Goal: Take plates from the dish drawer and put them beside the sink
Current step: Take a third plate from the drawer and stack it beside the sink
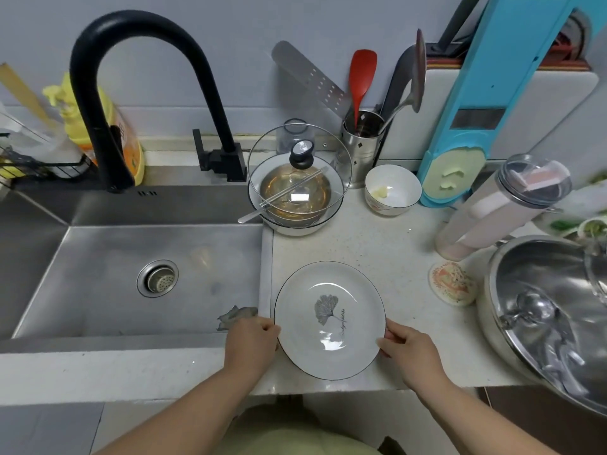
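Observation:
A white plate (329, 318) with a thin dark rim and a grey leaf print sits on the pale counter (387, 254), just right of the steel sink (98, 274). My left hand (251, 341) grips the plate's left edge and my right hand (410, 351) grips its right edge. Whether the plate rests flat or hovers slightly above the counter is unclear. The dish drawer is out of view.
Behind the plate stands a bowl stack (295, 205) with a glass lid (299, 165) leaning on it, and a small white bowl (392, 190). A steel pot lid (551, 310), coaster (451, 287) and tall container (502, 208) crowd the right. A black faucet (138, 93) arches over the sink.

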